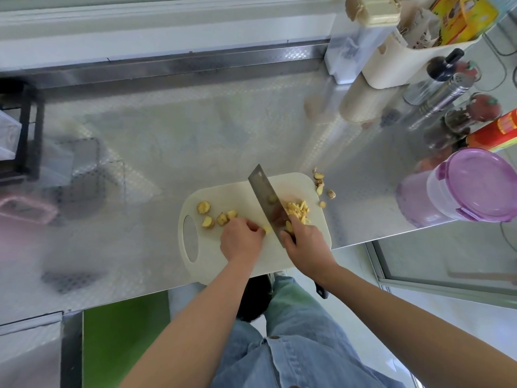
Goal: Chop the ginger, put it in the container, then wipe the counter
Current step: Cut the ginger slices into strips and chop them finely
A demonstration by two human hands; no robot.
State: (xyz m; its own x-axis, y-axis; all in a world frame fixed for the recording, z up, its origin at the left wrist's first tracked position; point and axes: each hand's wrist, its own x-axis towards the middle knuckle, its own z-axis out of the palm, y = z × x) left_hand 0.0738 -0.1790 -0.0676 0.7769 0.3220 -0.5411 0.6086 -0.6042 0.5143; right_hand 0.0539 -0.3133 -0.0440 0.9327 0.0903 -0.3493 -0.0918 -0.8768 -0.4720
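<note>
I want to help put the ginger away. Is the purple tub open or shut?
Shut. The purple lid sits flat on the tub, and a side clip looks folded down. No chopped ginger is in it yet.

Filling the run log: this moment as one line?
stage: chopping | right hand: cleaver | left hand: ginger piece | container: lidded

Can't read any text from here; the print on the yellow box (461, 19) and red can (498, 133) is just blur.
</note>
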